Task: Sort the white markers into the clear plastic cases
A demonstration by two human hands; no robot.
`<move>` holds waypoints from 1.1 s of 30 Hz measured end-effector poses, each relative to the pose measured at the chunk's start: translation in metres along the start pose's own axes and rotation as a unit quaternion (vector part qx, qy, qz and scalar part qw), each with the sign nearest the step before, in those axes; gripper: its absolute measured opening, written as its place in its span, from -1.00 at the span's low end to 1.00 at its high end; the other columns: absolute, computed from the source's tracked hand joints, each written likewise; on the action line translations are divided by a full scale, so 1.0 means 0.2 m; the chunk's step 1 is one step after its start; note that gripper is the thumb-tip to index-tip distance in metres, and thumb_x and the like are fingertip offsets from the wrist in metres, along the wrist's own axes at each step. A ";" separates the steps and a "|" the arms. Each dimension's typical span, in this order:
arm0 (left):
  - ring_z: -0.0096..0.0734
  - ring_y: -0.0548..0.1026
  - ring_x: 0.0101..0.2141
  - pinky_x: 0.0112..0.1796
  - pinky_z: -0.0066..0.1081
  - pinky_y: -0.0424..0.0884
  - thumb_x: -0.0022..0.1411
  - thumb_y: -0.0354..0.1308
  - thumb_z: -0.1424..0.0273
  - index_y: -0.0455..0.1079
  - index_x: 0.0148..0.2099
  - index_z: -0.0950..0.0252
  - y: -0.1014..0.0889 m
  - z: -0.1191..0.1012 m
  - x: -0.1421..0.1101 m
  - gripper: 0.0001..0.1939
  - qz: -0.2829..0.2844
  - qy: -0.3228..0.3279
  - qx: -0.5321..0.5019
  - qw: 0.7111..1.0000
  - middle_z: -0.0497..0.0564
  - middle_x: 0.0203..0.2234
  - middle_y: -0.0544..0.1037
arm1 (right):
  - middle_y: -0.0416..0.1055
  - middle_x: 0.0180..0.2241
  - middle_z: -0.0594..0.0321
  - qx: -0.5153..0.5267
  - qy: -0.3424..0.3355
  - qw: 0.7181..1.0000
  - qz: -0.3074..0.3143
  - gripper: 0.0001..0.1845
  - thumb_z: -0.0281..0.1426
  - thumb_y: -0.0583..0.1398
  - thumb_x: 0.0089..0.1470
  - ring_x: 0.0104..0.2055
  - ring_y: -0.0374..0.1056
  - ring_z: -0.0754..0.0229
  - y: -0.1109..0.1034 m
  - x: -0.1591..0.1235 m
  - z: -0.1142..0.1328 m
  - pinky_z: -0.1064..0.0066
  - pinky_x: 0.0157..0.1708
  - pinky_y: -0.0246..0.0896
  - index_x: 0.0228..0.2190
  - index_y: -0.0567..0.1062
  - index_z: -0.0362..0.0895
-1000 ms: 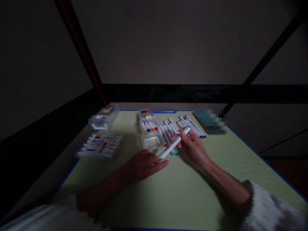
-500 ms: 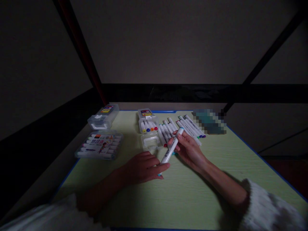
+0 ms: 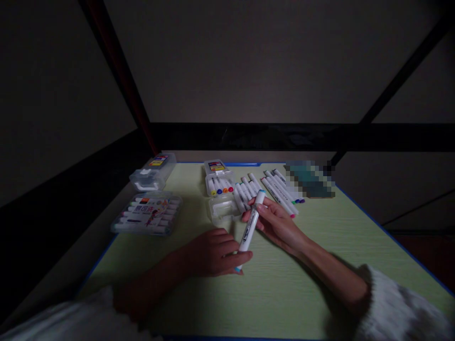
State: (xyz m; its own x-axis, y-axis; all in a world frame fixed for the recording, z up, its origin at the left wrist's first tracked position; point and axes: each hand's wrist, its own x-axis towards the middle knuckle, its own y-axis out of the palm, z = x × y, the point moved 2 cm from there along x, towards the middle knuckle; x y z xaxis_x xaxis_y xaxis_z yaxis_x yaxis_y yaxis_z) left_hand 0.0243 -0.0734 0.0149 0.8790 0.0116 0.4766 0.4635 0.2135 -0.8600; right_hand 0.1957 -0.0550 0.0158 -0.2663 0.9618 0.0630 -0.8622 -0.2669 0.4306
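Observation:
Between both hands, a white marker (image 3: 250,226) with blue ends is held at a slant over the table. My left hand (image 3: 216,253) pinches its lower end between thumb and index finger. Around its upper part are the fingers of my right hand (image 3: 277,220), closed on the barrel. Just beyond lie several loose white markers (image 3: 245,189), partly covered by the right hand. Another row of markers (image 3: 279,192) with coloured ends rests to their right. Behind the left hand stands an open clear plastic case (image 3: 223,210) with several markers (image 3: 220,186) in it, their ends yellow, blue, orange and red.
On the left, a clear pack of markers (image 3: 147,215) with a printed label lies flat. Farther back is a closed clear case (image 3: 153,173). A pixelated flat object (image 3: 311,179) sits at the far right of the pale green, blue-edged table (image 3: 284,298).
The marker has shifted slightly left and nearer to me, and stands steeper. My right hand has moved left with it; my left hand has dropped a little.

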 end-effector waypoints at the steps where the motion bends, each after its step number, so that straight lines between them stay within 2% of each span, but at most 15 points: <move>1: -0.50 0.34 -0.51 -0.45 -0.43 0.21 0.26 0.03 0.35 0.32 -0.12 0.36 0.00 0.00 0.00 -0.79 -0.003 0.002 0.003 1.000 -0.09 -0.53 0.43 | 0.52 -0.52 0.20 0.000 0.000 1.000 0.000 -0.68 -0.21 0.28 -0.09 -0.64 0.06 0.43 0.00 0.00 0.00 0.56 -0.61 -0.09 -0.37 0.37 -0.16; 23: -0.50 0.33 -0.53 -0.49 -0.42 0.18 0.24 0.05 0.34 0.33 -0.14 0.36 -0.01 -0.01 0.00 -0.79 -0.024 0.022 0.023 0.999 -0.10 -0.54 0.45 | 0.50 -0.51 0.24 -0.020 -0.007 0.999 0.028 -0.67 -0.20 0.27 -0.07 -0.60 0.17 0.42 -0.01 0.00 -0.02 0.58 -0.61 -0.02 -0.35 0.36 -0.15; 33: -0.50 0.33 -0.53 -0.49 -0.42 0.16 0.22 0.09 0.37 0.34 -0.15 0.37 -0.01 -0.02 0.01 -0.81 -0.019 0.033 0.030 0.999 -0.10 -0.55 0.43 | 0.47 -0.54 0.28 -0.057 -0.010 0.997 0.056 -0.65 -0.17 0.25 -0.05 -0.64 0.14 0.40 0.00 -0.01 -0.03 0.54 -0.62 -0.02 -0.33 0.33 -0.15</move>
State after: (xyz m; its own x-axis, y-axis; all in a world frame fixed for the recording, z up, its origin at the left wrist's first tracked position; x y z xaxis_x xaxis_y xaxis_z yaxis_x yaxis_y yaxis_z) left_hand 0.0256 -0.0773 0.0166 0.8672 -0.0617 0.4942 0.4911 0.2707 -0.8280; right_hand 0.1945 -0.0570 0.0103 -0.3561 0.9263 0.1230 -0.8709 -0.3767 0.3157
